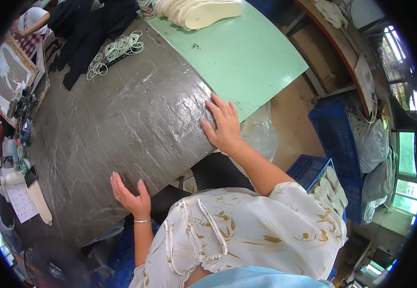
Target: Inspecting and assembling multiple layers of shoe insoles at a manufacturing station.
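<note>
My left hand [130, 196], with a bracelet at the wrist, is at the near edge of a dark grey table covered in clear plastic film [117, 125]. Its fingers stretch out, the thumb stands apart, and it holds nothing. Farther right, my right hand [224, 126] rests with spread fingers on the table's right edge, near the corner of a pale green board [247, 57]. Nothing shows in it. At the far end of that board lies a row of cream shoe insoles [203, 13], overlapping one another.
A heap of pale elastic loops [122, 48] lies beside black cloth [93, 29] at the back. On the left are a phone [31, 176], a paper sheet [22, 201] and a fan [54, 264]. Blue crates [335, 129] stand right. A person [33, 24] works far left.
</note>
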Demonstrator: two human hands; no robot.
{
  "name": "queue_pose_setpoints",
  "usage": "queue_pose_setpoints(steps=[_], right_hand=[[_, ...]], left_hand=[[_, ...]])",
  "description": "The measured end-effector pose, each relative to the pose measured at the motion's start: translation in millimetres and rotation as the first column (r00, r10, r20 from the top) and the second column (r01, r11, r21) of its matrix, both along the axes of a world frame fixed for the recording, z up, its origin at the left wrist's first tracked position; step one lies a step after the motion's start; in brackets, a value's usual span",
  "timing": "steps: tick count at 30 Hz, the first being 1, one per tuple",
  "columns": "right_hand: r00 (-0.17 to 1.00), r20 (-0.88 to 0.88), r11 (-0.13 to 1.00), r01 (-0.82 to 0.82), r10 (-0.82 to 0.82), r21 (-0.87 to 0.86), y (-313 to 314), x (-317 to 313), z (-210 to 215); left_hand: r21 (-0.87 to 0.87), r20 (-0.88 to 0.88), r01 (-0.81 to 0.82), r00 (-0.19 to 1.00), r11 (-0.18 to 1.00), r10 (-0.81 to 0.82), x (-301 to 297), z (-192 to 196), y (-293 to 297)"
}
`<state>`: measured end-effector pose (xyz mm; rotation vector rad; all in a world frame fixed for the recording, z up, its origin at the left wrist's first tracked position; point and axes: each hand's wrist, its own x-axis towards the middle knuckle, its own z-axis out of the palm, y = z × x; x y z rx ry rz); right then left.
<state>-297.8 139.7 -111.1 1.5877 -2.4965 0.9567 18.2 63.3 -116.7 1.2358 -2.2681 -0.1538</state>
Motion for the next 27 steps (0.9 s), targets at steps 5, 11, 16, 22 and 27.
queue_pose_setpoints(steps=[5,11,16,22,27], right_hand=[[0.992,0.089,0.993,-0.077,0.085,-0.088,-8.1,5.6,2.5],[0.990,0.095,0.941,-0.069,0.106,-0.332,-1.2,2.3,-12.9],[0.907,0.321,0.694,0.047,0.271,-0.719,29.0,-6.5,-18.6],[0.864,0.491,0.836,0.347,-0.109,-0.425,253.3,-34.7,-111.6],[0.297,0.594,0.572,0.743,-0.747,0.347,500.5,-26.6,-211.1]], left_hand=[[-0.047,0.114,-0.120,0.986,0.992,0.125,4.4,-4.1,2.2],[-0.081,0.144,-0.041,0.988,0.996,0.053,-0.5,-10.8,-1.1],[-0.196,0.197,-0.029,0.978,0.980,0.068,5.3,-24.1,-11.0],[-0.297,0.413,-0.157,0.868,0.942,0.275,16.3,-21.1,-10.9],[-0.192,0.283,-0.263,0.908,0.946,0.310,6.0,-26.9,9.5]])
